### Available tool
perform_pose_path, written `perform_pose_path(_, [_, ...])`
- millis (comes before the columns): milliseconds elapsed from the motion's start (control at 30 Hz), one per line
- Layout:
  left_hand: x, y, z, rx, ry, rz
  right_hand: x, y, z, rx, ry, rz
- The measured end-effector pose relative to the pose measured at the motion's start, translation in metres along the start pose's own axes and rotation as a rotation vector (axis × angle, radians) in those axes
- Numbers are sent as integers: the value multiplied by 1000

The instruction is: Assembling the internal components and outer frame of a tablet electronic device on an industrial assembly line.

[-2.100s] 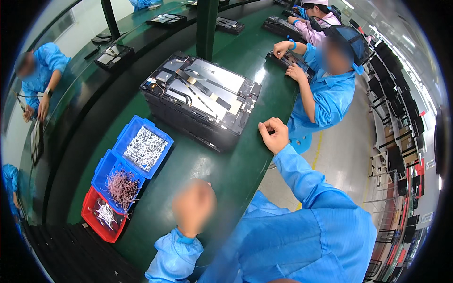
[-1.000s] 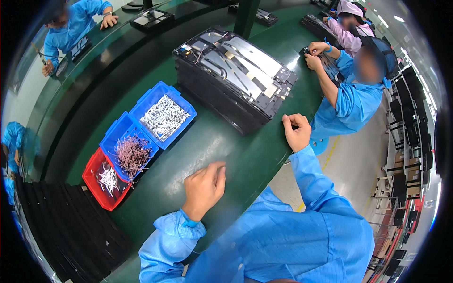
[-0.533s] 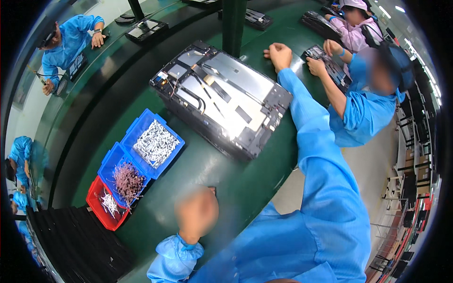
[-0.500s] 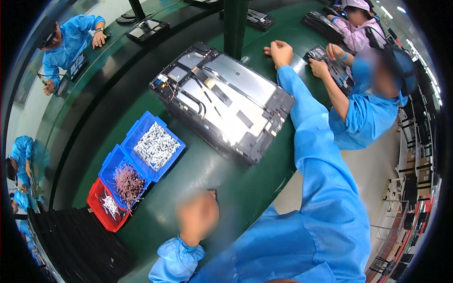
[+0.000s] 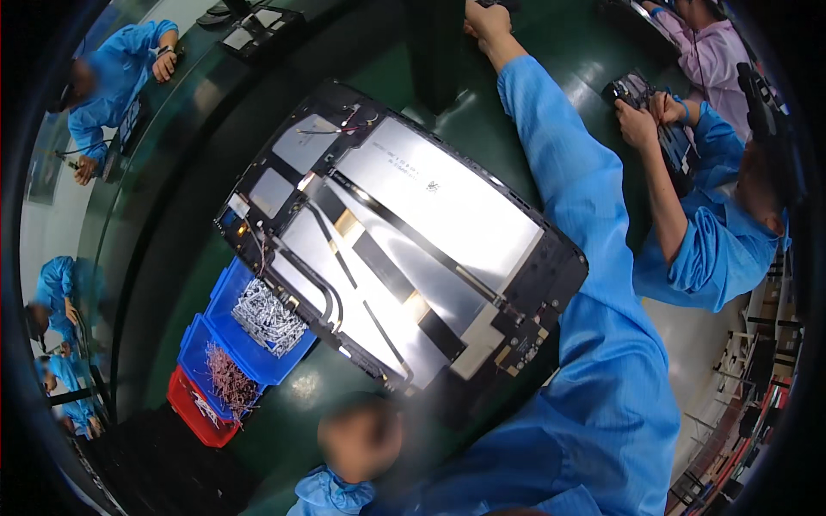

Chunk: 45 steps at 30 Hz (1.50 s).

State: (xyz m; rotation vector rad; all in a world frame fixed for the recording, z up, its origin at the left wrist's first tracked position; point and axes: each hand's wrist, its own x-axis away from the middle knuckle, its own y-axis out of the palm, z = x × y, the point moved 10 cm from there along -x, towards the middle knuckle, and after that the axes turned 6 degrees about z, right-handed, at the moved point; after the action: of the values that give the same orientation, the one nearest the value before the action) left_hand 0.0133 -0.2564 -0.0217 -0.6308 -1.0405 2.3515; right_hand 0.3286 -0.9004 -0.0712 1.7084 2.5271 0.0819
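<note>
My right arm stretches far across the green table. My right hand [image 5: 487, 26] is at the top edge of the view, its fingers closed at the edge of a dark object [image 5: 496, 3], mostly cut off. My left hand [image 5: 360, 437] is low in the view and blurred, so its fingers do not show clearly. Just beyond it lies a stack of opened flat display panels; the top panel [image 5: 396, 172] has a silver metal back, black frame, thin cables and small circuit boards. Neither hand visibly touches this stack.
Left of the stack stand two joined blue bins [image 5: 284, 365] with small silver-white parts and reddish wiry bits, and a red bin [image 5: 194, 413] with white pieces. Black panels [image 5: 172, 456] lie lower left. A green post [image 5: 434, 60] rises beyond; co-workers [image 5: 714, 232] work alongside.
My right hand has reached farther away, to the dark object at the top edge. The panel stack now looks larger and partly covers the blue bins; the view has shifted.
</note>
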Motion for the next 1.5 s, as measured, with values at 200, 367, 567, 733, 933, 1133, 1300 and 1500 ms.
perform_pose_path(200, [-1,0,4,-82,10,-34,53,55,-12,-514,334,-273])
perform_pose_path(367, [-4,3,8,-46,82,38,56,63,5,-364,384,-540])
perform_pose_path(567, [-6,-14,18,-14,98,137,122,-38,-58,-136,-83,42])
perform_pose_path(733, [-1,-16,24,5,137,182,197,-132,-73,-37,-271,186])
perform_pose_path(933, [13,-27,17,137,209,183,339,-258,-110,329,-656,160])
perform_pose_path(1133, [24,-40,-4,263,124,126,505,-420,-117,103,-543,458])
perform_pose_path(1300, [46,-25,-6,706,-205,-152,581,-397,-184,-486,-518,159])
perform_pose_path(1500, [133,-24,24,1504,-302,-26,664,-295,-124,-437,154,-323])
